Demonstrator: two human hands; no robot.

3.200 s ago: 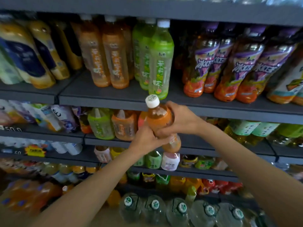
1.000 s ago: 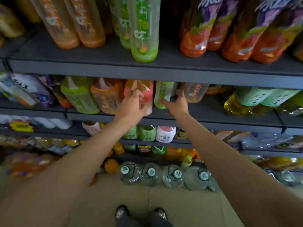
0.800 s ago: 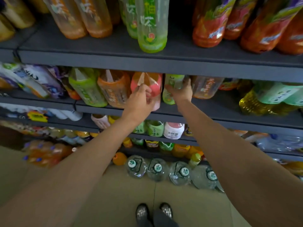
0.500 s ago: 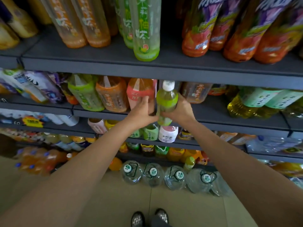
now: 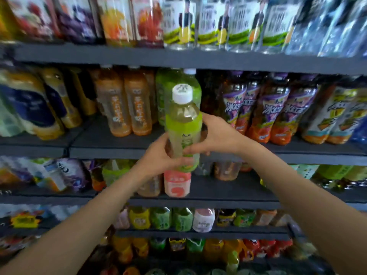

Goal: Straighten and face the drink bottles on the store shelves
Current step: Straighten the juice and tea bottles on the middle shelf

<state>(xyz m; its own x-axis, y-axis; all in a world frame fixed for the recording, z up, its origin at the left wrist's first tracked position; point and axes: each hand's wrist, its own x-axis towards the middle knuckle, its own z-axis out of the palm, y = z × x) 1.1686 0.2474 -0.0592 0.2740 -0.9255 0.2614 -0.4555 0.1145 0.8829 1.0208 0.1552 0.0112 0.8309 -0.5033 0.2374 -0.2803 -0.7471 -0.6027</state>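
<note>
Five dark shelf boards [image 5: 111,143] showed in the head view, each lined with drink bottles. On the second board from the top, going left to right, stood several blurred yellow bottles with dark blue labels [image 5: 29,108], then two pale orange bottles [image 5: 127,110] side by side at the front, then a green bottle with a white cap [image 5: 193,84] partly hidden, then four front bottles with purple-and-orange labels [image 5: 278,110], and at the far right at least two with orange bases [image 5: 325,120]. Near the middle, in front of that board and clear of it, one green-labelled bottle [image 5: 183,128] with a white cap was held roughly upright in the air, its top tipped slightly left. The left hand [image 5: 158,155] gripped its lower part from the left, fingers wrapped across the front near the base. The right hand [image 5: 216,135] clasped the label band from the right, thumb on the front, fingers behind. Directly below the bottle, on the third board, stood one pink-labelled bottle [image 5: 177,185]. A white and pink bottle [image 5: 204,220] stood on the fourth board.
</note>
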